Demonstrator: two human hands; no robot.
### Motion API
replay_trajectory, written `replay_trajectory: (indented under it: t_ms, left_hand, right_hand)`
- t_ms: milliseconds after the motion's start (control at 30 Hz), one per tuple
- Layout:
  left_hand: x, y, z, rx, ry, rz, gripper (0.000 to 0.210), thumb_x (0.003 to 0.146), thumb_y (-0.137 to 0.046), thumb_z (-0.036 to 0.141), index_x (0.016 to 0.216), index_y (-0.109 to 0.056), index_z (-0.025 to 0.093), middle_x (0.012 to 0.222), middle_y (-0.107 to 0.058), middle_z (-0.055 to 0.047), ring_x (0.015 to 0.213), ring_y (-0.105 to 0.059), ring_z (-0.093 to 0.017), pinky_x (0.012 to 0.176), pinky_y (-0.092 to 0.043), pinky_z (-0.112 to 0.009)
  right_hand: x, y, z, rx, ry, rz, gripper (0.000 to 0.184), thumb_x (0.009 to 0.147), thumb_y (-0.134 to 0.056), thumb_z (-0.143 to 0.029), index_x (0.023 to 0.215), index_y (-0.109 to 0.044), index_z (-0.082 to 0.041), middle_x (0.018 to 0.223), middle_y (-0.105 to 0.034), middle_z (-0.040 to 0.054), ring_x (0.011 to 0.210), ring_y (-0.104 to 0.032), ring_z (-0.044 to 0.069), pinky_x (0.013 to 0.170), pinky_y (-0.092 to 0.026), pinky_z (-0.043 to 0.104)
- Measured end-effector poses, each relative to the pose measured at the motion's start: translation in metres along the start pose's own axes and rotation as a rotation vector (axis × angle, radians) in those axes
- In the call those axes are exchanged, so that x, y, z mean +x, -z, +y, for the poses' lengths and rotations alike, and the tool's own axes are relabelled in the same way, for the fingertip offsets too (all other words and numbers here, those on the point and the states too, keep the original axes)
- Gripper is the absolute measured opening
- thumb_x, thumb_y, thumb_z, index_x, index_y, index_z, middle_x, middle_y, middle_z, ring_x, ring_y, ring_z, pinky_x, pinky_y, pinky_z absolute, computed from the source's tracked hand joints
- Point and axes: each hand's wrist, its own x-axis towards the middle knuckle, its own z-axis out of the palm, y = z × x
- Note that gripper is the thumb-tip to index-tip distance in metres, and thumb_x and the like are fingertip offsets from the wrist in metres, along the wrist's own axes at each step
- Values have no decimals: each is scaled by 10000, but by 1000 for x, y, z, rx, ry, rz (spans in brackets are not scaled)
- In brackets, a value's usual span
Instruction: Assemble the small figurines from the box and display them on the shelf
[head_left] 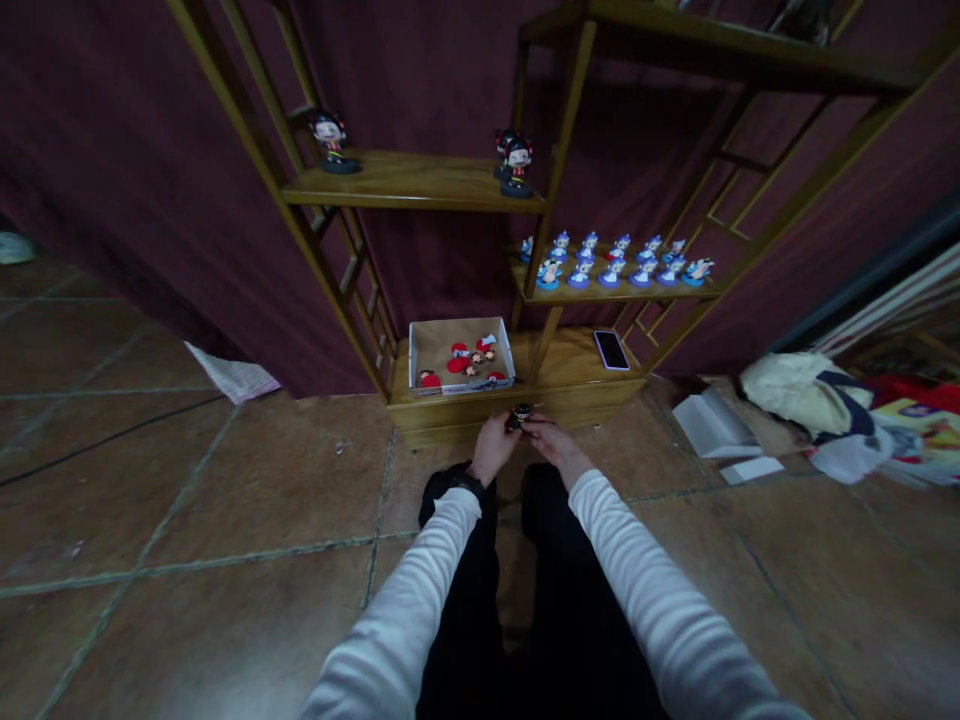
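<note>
Between my two hands, low in front of the shelf, is a small black-haired figurine (521, 413). My left hand (493, 445) grips it from the left side, with the fingers closed round its edge. From the other side my right hand (553, 441) holds it with the fingertips pressed on it. Just beyond the hands stands an open cardboard box (421, 350) on the lowest shelf. Inside it lie several small figure heads (489, 355) and red round pieces (430, 381).
Black-haired figurines (517, 168) stand on the upper left shelf (420, 183). Rows of blue-and-white figurines (613, 272) occupy the right shelf. A phone (612, 350) lies below them. On the floor are an opened white carton (714, 424), bags (799, 395), paper (229, 375) and a cable (112, 440).
</note>
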Motion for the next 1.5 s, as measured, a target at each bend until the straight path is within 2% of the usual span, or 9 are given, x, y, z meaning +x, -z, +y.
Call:
replay_trajectory:
  t_ms: [167,267,367,633,1067,1167,1267,1400,1500]
  left_hand:
    - [-14,3,14,438,-123,-19,343,843,-472,186,1179,-520,136,1087,-571,-132,943,-569,-214,790,-425,-307]
    - [-18,5,20,620,-215,-5,423,875,-410,199,1280,-434,84,1096,-560,-164,986,-542,-256,849,-397,-375]
    - [-19,8,21,740,-289,5,436,882,-372,176,1294,-426,44,1079,-565,-189,988,-535,-278,881,-371,-420]
    - [-20,11,15,853,-387,11,448,855,-318,59,1270,-488,47,1174,-560,-205,1057,-523,-269,1024,-248,-467]
    - [-26,14,13,939,-461,-42,435,851,-306,56,1220,-535,30,1134,-578,-208,1097,-507,-268,1075,-176,-480]
    - [-25,17,10,841,-405,-50,390,843,-339,58,1156,-571,46,1072,-598,-191,1070,-521,-256,1053,-232,-459]
    - [-17,17,5,556,-202,-27,327,821,-399,69,1065,-614,94,1015,-621,-160,990,-562,-237,955,-364,-410]
    - [0,8,-2,-167,195,81,220,818,-465,132,930,-654,125,892,-657,-103,831,-606,-187,795,-457,-317]
    - [4,1,-6,-747,382,14,125,773,-574,201,831,-656,127,756,-655,-65,670,-601,-155,689,-473,-297]
  right_hand:
    - [-1,3,1,-14,47,-30,214,531,-689,-119,712,-641,-223,733,-693,-32,754,-633,142,751,-477,276]
    - [-1,2,0,-5,65,-55,223,524,-697,-131,720,-639,-219,752,-695,-26,774,-633,156,752,-480,287]
    - [-1,1,0,-2,73,-57,228,515,-712,-141,718,-635,-213,760,-700,-17,815,-635,171,762,-482,293]
    - [1,4,0,-41,66,30,182,568,-710,-146,722,-634,-208,781,-704,-8,864,-640,166,808,-478,301]
    - [-5,8,0,-7,27,56,197,602,-673,-73,738,-649,-214,800,-712,-21,814,-649,128,834,-485,283]
    - [-7,7,0,-15,12,78,190,625,-653,-72,752,-652,-213,807,-713,-16,824,-653,136,836,-489,297]
    - [-8,4,-1,2,-9,84,207,621,-654,-62,765,-649,-211,827,-714,-11,831,-656,144,826,-500,308]
    - [-10,2,-1,9,-20,67,218,610,-668,-58,769,-642,-206,820,-714,-5,814,-657,146,810,-510,313]
    - [-10,0,0,34,-11,60,198,605,-662,-54,743,-643,-195,791,-709,-6,775,-654,136,785,-516,302]
